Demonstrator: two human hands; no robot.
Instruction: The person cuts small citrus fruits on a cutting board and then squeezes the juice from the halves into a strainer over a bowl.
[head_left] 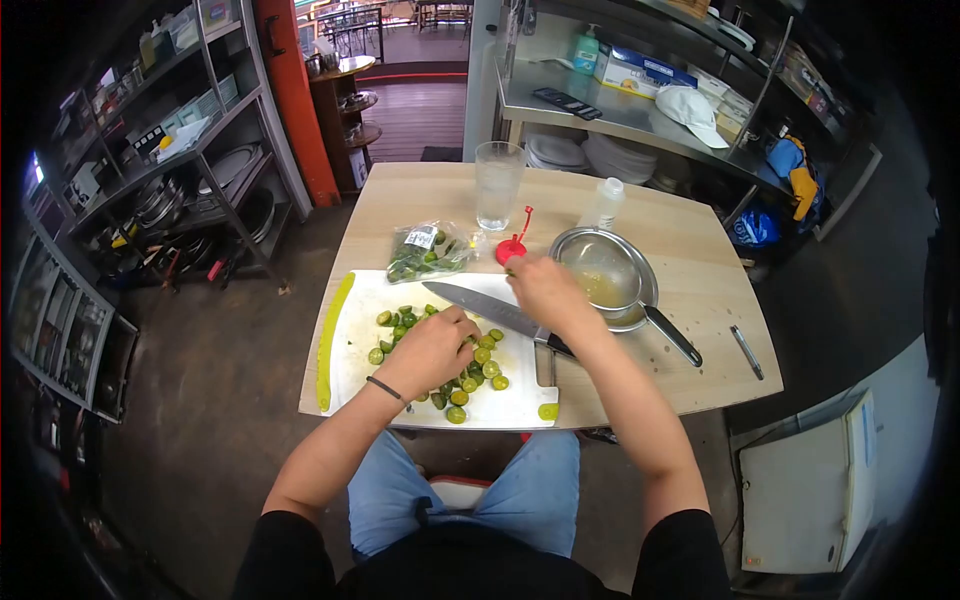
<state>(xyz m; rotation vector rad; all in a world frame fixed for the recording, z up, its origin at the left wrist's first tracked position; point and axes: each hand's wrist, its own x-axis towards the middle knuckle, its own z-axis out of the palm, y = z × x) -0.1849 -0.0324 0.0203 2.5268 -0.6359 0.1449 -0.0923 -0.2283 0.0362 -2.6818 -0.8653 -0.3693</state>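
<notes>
On the white cutting board (375, 300) lie several small green citrus fruits, like calamansi, many cut in half, such as a halved lime (457, 414). My left hand (435, 350) reaches into this pile with its fingers curled down; its fingertips are partly hidden. A large knife (480, 305) lies across the board, blade pointing left. Above the knife handle is my right hand (548, 292), fingers bent together at the edge of a red lid with a thin spout (510, 250). Whatever its fingers hold is hidden. Just right of it, a metal strainer (600, 270) sits over a bowl (652, 290).
A plastic bag of green fruit (430, 252), a tall glass (498, 190) and a clear bottle (606, 202) stand along the back of the table. At the right lies a pen (746, 352). Metal shelving (240, 110) rises at the left.
</notes>
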